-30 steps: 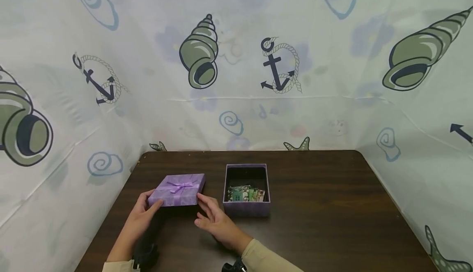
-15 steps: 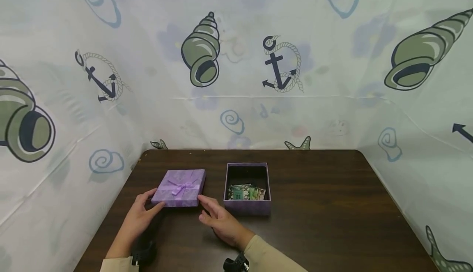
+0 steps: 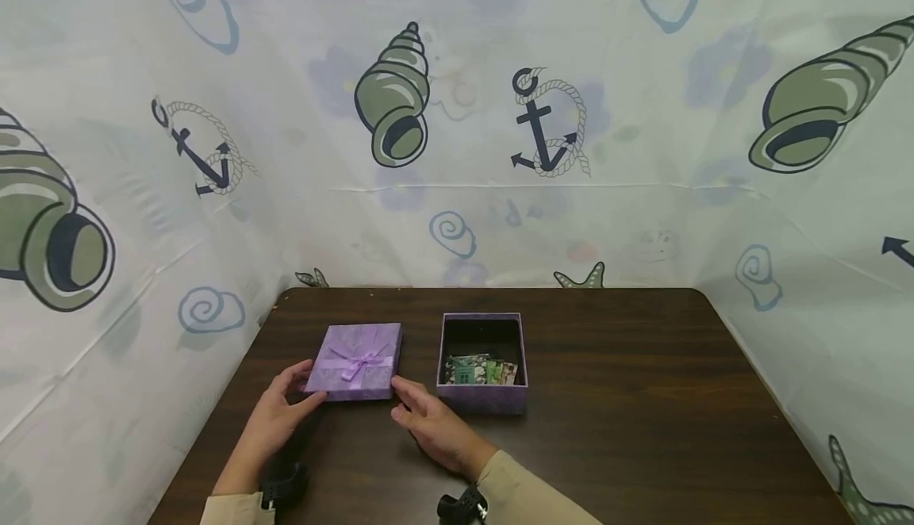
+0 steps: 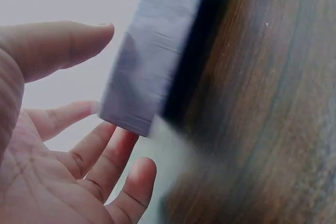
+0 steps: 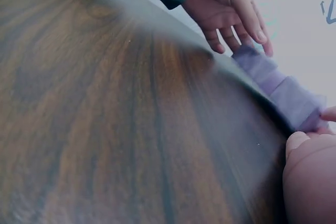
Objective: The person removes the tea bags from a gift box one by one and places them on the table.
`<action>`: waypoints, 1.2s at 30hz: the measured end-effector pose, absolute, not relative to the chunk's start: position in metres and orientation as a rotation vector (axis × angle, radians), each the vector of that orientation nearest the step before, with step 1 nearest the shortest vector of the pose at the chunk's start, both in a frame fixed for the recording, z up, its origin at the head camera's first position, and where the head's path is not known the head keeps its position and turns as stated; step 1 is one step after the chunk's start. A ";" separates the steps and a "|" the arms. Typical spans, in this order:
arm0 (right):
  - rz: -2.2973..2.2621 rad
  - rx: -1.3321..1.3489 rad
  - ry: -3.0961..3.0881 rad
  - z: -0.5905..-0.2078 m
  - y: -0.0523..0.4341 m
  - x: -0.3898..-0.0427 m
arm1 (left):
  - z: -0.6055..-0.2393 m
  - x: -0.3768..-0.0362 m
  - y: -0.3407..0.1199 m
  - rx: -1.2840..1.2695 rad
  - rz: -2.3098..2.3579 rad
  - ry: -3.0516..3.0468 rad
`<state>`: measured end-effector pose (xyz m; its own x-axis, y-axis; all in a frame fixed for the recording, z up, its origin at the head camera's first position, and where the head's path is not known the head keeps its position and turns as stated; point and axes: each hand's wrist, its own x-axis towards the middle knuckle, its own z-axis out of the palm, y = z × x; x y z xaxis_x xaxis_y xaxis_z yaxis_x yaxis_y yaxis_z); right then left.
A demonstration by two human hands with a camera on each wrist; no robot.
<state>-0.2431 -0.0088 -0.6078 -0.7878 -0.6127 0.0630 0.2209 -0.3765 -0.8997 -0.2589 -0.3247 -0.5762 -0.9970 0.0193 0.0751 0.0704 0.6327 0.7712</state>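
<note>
A flat purple lid (image 3: pixel 355 362) with a ribbon bow lies on the dark wooden table (image 3: pixel 628 398). My left hand (image 3: pixel 300 388) touches its near left corner with relaxed, spread fingers. In the left wrist view the lid's side (image 4: pixel 149 61) stands between the thumb and fingers of that hand (image 4: pixel 79 129). My right hand (image 3: pixel 416 404) lies flat with its fingertips at the lid's near right corner. The right wrist view shows the lid's edge (image 5: pixel 283 85) against those fingertips (image 5: pixel 299 141). An open purple box (image 3: pixel 484 400) stands just right of the lid, with small green printed packets (image 3: pixel 478 370) inside.
White sheets printed with shells and anchors (image 3: pixel 543 124) close the table in at the back and both sides. Bare table top stretches to the right of the box and along the front edge. A black camera strap (image 3: pixel 286 484) sits on each wrist.
The lid has moved slightly away and to the right and now lies flatter on the table. Both hands followed it and stay at its near corners.
</note>
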 end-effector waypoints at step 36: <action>-2.107 -0.782 1.319 -0.562 0.006 -0.237 | -0.572 -0.252 -0.308 -0.002 -1.465 -2.393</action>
<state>-0.2369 0.0062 -0.5624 -0.6924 -0.6952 0.1927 0.1306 -0.3835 -0.9143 -0.2519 -0.3077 -0.5720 -0.9442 -0.1707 0.2816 0.1732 0.4698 0.8656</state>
